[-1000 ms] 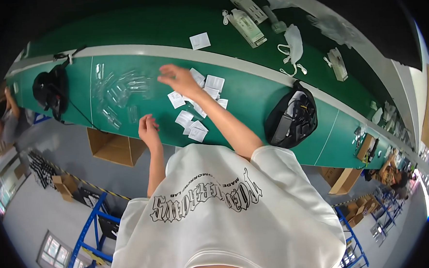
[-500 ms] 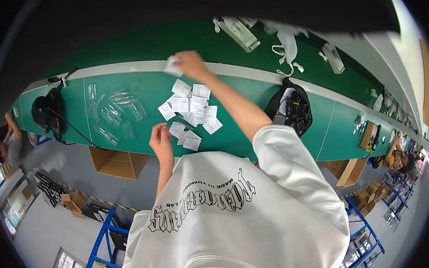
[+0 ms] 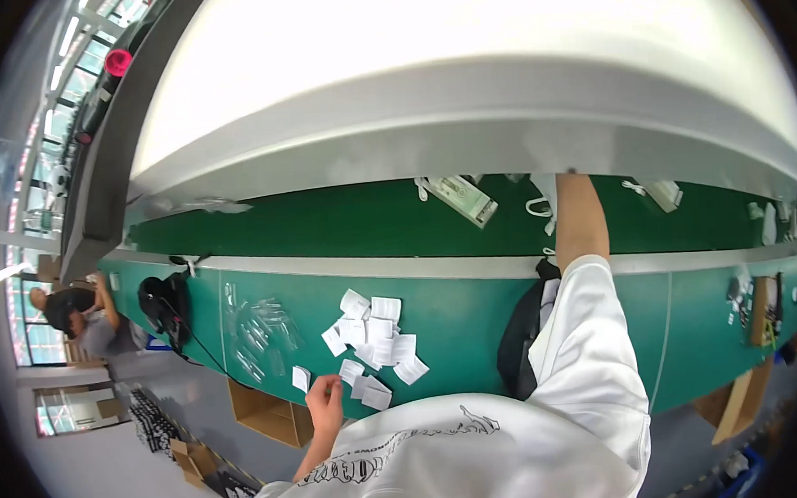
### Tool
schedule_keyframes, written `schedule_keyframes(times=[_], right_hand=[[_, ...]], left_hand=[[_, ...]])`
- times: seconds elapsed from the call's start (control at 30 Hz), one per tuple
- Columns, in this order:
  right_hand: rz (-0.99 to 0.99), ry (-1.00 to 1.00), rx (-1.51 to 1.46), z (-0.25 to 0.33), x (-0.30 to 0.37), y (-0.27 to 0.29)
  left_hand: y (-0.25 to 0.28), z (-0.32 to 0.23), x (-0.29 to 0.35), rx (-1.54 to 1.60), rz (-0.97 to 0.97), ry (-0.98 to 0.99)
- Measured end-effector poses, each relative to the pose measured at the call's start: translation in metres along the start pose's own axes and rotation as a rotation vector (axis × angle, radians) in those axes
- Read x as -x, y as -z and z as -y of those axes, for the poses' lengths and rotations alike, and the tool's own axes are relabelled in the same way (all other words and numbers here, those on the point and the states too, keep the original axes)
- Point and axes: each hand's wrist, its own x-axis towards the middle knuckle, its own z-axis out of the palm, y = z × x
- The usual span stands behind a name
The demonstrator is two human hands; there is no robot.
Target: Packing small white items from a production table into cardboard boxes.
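My left hand [image 3: 324,402] rests at the near edge of the green worktable, fingers loosely bent and holding nothing that I can see. Just beyond its fingertips lies a single folded white paper slip [image 3: 302,378]. To its right is a loose pile of printed white paper slips [image 3: 380,329], with a few more slips [image 3: 366,388] nearer me. My right arm [image 3: 581,226] stretches far forward over the table's back rail. Its hand is hidden behind the white overhead panel, beside a white cloth-like item with loops [image 3: 543,201].
Clear plastic tubes or sleeves [image 3: 260,333] lie left of the papers. Black bags [image 3: 164,306] [image 3: 517,351] sit at both sides. A pale boxed device [image 3: 461,199] lies beyond the rail [image 3: 372,267]. An open carton [image 3: 272,413] stands below the table; another person [image 3: 82,311] is far left.
My right hand has left the rail, gone far forward right and out of sight. A folded slip now lies beside my left hand. The view has tilted up, bringing in the white panel.
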Motion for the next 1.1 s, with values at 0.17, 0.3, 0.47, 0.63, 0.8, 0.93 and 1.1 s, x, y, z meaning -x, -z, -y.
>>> schedule_keyframes(times=[0.17,0.3,0.47,0.63,0.8,0.93,1.1], right_hand=[[0.004,-0.019,-0.055,-0.022,0.052,-0.021],[0.013,-0.045,-0.026,-0.063,0.095,-0.029],[-0.134,0.005,-0.022,-0.102,0.073,-0.023],[-0.272,0.118,-0.047,-0.209,0.113,-0.047],[-0.317,0.13,-0.002,-0.192,0.156,-0.062],[0.054,0.134,-0.049,-0.026,0.13,-0.013],[0.248,0.199,0.044,0.096,0.188,0.046]], left_hand=[[0.038,0.045,0.01,-0.179,-0.255,0.017],[0.065,0.066,0.001,-0.017,-0.359,0.182],[0.058,0.033,-0.018,-0.245,-0.389,-0.03],[0.059,0.041,0.025,-0.227,-0.352,0.081],[0.072,0.073,0.029,-0.229,-0.338,0.138],[0.079,0.094,0.045,-0.244,-0.349,0.281],[0.083,0.089,0.068,-0.092,-0.406,0.346]])
